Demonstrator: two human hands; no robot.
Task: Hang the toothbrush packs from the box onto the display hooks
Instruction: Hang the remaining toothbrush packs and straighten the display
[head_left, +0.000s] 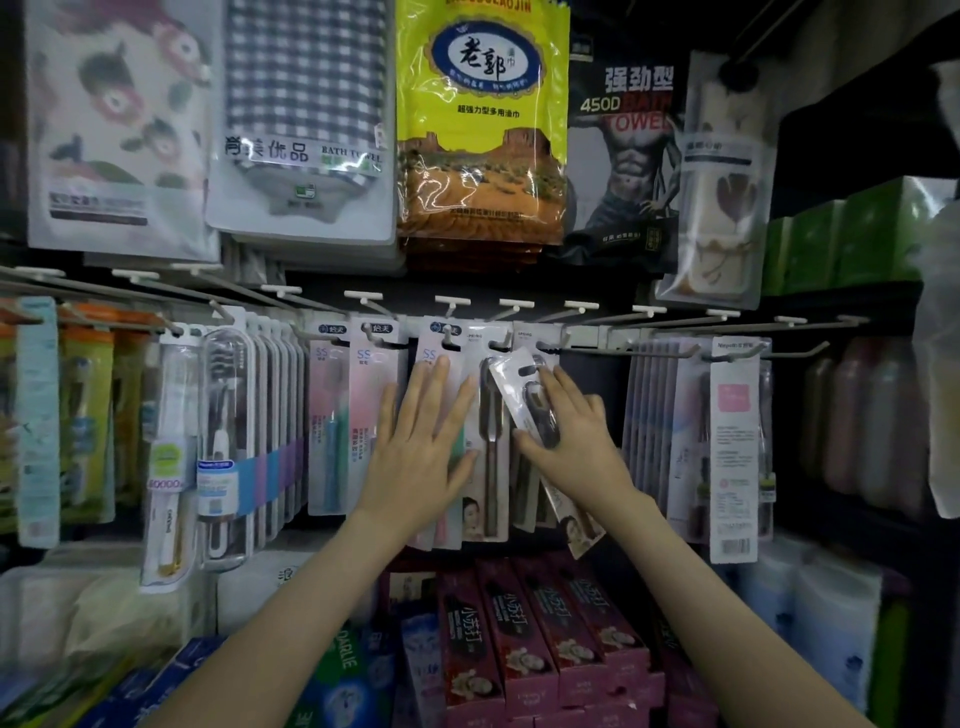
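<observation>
The person stands close to the display, both arms reaching in. The left hand (421, 441) lies flat and spread against the hanging packs (488, 483), fingers straight, pressing them back toward the rack. The right hand (571, 431) pinches a toothbrush pack (519, 387) between thumb and fingers. It holds the pack tilted, top leaning left, with the slot in the card just below the tip of a hook (548, 347). As far as I can see, the slot is not on the hook yet. The box the packs come from is out of sight.

The tilt is what I'd worry about. If the card goes up at this angle, the slot may catch the hook by one edge only. The pack could then slip off when released and drop onto the toothpaste cartons (519, 649) below. If the flat hand lifts too soon, the pressed packs may swing forward and crowd the hook. A hurried push could also bend or tear the card.
</observation>
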